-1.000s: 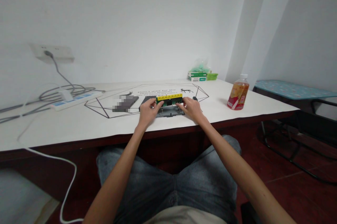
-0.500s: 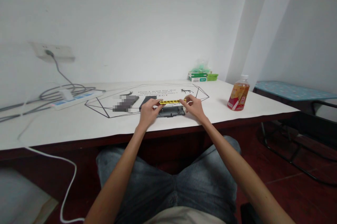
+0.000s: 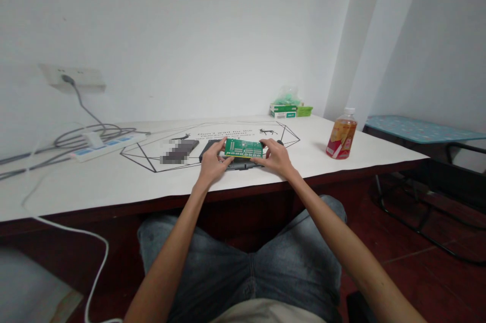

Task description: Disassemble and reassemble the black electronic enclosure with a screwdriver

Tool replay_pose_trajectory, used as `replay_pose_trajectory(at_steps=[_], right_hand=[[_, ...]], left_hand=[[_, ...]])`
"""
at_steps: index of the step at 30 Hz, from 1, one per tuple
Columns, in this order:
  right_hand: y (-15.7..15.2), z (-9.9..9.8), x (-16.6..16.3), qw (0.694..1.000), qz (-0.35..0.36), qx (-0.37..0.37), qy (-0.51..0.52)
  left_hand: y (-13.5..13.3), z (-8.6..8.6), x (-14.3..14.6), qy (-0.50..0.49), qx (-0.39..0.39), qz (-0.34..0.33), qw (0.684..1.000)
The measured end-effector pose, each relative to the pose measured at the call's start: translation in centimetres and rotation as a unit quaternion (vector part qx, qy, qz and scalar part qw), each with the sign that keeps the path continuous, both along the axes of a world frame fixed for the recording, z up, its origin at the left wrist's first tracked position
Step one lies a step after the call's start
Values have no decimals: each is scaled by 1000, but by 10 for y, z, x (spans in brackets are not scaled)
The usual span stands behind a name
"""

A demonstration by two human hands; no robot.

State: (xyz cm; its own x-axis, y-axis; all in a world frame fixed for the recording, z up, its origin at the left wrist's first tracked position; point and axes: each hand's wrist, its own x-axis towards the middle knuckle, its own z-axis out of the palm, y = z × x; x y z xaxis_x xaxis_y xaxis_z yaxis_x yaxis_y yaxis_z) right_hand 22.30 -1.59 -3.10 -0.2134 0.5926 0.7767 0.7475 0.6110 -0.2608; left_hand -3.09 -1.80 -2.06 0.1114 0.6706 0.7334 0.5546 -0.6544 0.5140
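Note:
A green circuit board with a yellow strip along its near edge is held between both hands, its broad face towards me. My left hand pinches its left end, and my right hand grips the right end. Beneath the board lies a dark grey plastic casing, mostly covered by board and fingers. A second dark piece rests on the table just behind my left hand. What lies under my right palm is hidden.
A blurred-out dark flat object lies further left. A power strip with cables is at the left side. A drink bottle stands at the right, and small green-and-white boxes sit at the back by the wall.
The board has been tilted: earlier its yellow edge faced me above the casing, now its green face shows. Both hands keep hold of its ends. The casing is more covered.

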Motion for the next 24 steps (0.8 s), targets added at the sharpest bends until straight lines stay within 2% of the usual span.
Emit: replay_pose_trajectory(at_steps=[6, 11, 17, 24], right_hand=[[-5, 2, 0, 1000, 12, -11, -5], [-7, 3, 1, 998, 8, -39, -48], [-10, 7, 1, 991, -10, -84, -102], [-12, 8, -1, 990, -18, -96, -98]], left_hand=[[-10, 4, -1, 36, 25, 6, 999], [-20, 3, -4, 81, 35, 27, 996], [-23, 3, -4, 133, 6, 61, 989], [-26, 4, -3, 167, -27, 99, 981]])
